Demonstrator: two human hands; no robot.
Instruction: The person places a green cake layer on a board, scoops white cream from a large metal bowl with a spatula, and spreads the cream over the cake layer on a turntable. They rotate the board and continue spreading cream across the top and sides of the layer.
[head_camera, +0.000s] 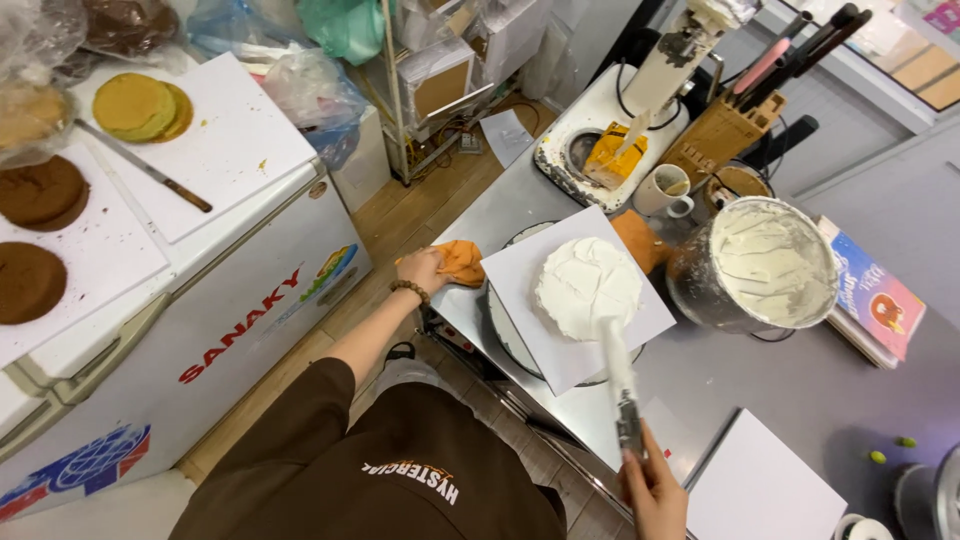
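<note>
Right hand (655, 490) clamped on a cream-coated spatula (618, 375) touching the white-frosted cake (587, 285) — left hand (425, 270), far left, grips an orange cloth (462, 262).

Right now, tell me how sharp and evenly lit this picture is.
Head view: wide-angle bend at the edges; the spatula in the right hand is slightly smeared; the white cake is bright, losing surface detail; soft shadows on the steel table; left hand sharp.
</note>
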